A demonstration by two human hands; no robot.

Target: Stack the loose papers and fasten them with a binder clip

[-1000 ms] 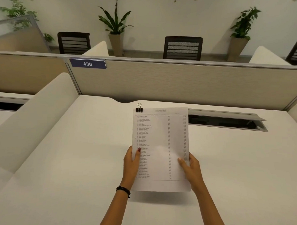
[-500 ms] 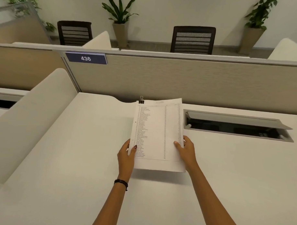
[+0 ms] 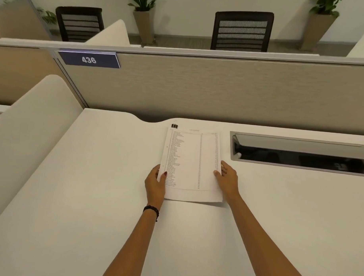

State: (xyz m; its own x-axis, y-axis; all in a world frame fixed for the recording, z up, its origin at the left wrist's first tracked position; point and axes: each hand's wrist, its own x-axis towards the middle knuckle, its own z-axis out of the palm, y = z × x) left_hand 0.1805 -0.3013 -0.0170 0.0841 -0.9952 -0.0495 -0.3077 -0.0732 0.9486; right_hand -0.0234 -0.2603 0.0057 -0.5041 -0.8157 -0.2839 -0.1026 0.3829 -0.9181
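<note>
Flanking clipped papers [image 3: 191,165]: cable tray [image 3: 300,153], divider [image 3: 28,128].

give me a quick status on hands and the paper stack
Left hand and right hand grip paper stack by its side edges. Binder clip on top-left corner. Desk around it clear.

Both arms stretched forward, near parallel. Left hand [image 3: 155,183] curled around the left edge of the papers [image 3: 191,163], thumb on top (dark band at the wrist). Right hand [image 3: 227,178] gripping the right edge, thumb on top.
</note>
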